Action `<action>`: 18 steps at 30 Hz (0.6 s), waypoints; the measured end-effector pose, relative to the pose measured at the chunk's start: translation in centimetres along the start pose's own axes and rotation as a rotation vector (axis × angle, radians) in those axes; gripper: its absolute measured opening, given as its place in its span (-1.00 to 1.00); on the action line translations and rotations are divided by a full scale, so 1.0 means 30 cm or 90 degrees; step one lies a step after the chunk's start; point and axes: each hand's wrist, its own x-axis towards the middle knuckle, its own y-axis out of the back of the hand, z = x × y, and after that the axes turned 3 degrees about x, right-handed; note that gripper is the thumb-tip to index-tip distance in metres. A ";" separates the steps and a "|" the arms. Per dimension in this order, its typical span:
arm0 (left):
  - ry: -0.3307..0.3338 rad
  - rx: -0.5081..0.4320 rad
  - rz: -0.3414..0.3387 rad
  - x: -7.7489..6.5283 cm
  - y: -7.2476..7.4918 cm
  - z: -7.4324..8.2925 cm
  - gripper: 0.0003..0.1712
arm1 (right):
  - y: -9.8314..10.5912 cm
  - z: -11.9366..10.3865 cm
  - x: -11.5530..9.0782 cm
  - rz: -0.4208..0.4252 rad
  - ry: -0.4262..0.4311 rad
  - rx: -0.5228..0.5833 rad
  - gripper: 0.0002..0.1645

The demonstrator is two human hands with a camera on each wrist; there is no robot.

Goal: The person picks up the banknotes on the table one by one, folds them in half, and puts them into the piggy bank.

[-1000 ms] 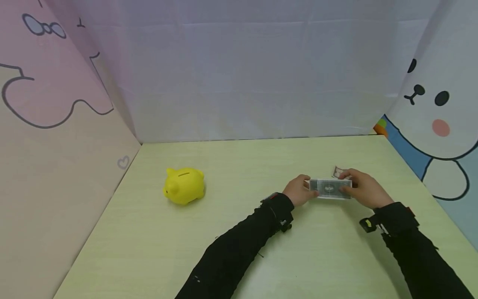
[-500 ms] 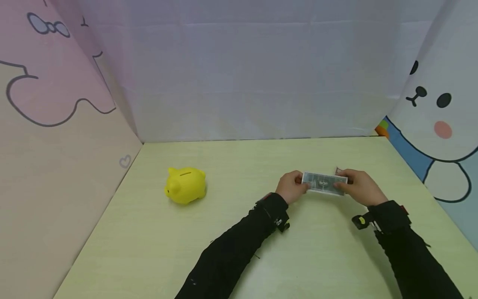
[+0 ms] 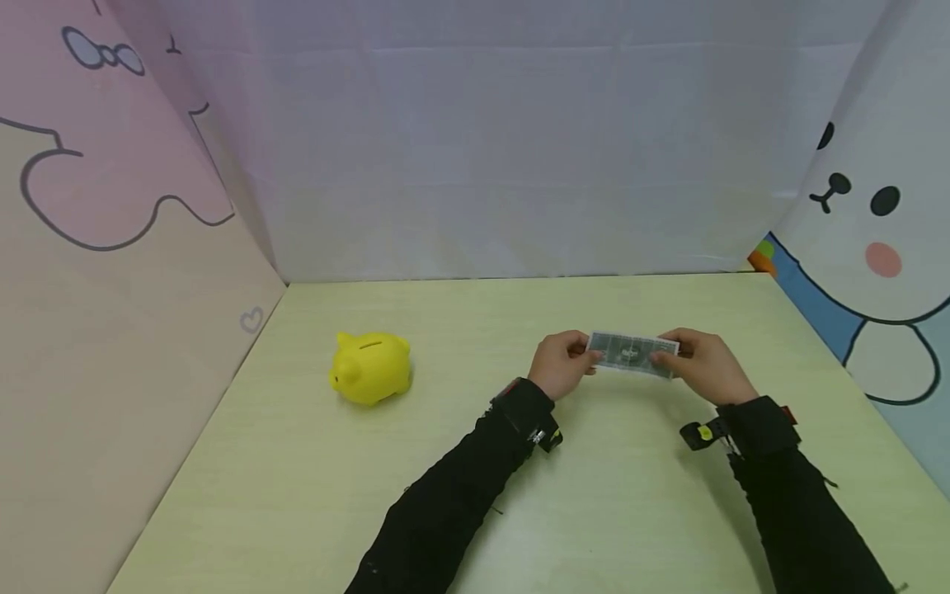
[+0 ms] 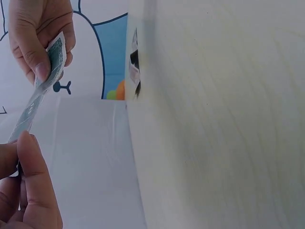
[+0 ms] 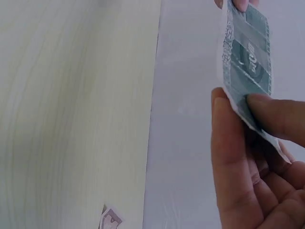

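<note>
A green banknote [image 3: 631, 353] is stretched between my two hands, raised over the table. My left hand [image 3: 562, 365] pinches its left end between thumb and fingers, and my right hand [image 3: 705, 363] pinches the right end. In the right wrist view the note [image 5: 249, 57] is slightly bent and shows fold creases, with the right thumb pressed on its printed face. A second, brownish folded note [image 5: 110, 219] lies on the table; in the head view my right hand hides it.
A yellow piggy bank [image 3: 369, 368] with a slot on top stands on the left of the pale wooden table [image 3: 312, 495]. White sheeting [image 3: 482, 165] rises along the back edge. Panels with cartoon drawings flank the table on both sides.
Both hands have moved left and a little farther back with the green banknote, lifting it and tilting it slightly. The second note has passed out of sight behind my right hand.
</note>
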 end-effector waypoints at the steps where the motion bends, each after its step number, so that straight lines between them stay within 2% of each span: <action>1: 0.000 -0.005 0.003 -0.001 0.005 0.000 -0.77 | 0.001 -0.009 0.000 -0.005 0.000 -0.001 -0.56; 4: 0.000 -0.020 0.008 -0.004 0.018 -0.005 -0.78 | 0.003 -0.038 -0.002 -0.008 -0.010 0.003 -0.59; 7: 0.002 -0.044 0.012 -0.010 0.035 -0.009 -0.78 | -0.001 -0.050 0.004 -0.004 -0.017 0.039 -0.60; 12: 0.000 -0.066 0.024 -0.026 0.077 -0.018 -0.77 | -0.037 -0.028 0.028 0.010 0.021 0.142 -0.63; 16: -0.017 -0.055 0.038 -0.045 0.118 -0.025 -0.76 | -0.064 -0.059 0.040 0.007 0.048 0.175 -0.63; 18: -0.025 -0.050 0.046 -0.054 0.139 -0.027 -0.76 | -0.070 -0.098 0.041 0.005 0.039 0.165 -0.58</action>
